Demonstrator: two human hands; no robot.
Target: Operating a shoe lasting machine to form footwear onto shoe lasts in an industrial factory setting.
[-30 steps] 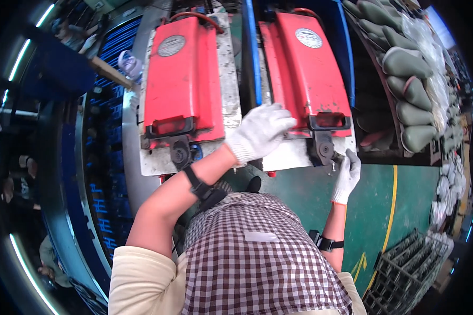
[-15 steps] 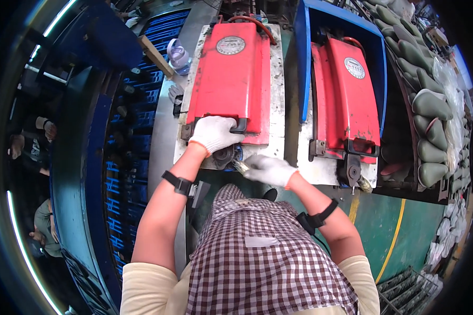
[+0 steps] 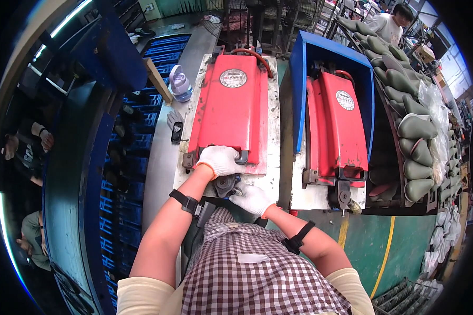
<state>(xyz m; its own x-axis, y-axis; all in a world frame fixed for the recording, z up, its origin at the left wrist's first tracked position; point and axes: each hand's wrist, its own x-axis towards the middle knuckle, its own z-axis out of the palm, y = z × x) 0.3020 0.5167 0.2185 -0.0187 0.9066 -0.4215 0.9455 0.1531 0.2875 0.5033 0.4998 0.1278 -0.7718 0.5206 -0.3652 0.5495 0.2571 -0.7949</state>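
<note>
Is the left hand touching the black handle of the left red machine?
Touching. The head view shows the gloved left hand wrapped over the handle, covering its middle, with the handle's right end sticking out.

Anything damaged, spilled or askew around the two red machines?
Nothing looks spilled or askew, but the right red cover has dark chipped-looking patches toward its lower end, breaking the red finish; the left red cover is scuffed too.

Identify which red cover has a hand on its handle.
The left red cover: the left hand grips its black handle, with the right hand just below. The right red cover, framed by the blue hood, is untouched.
</note>
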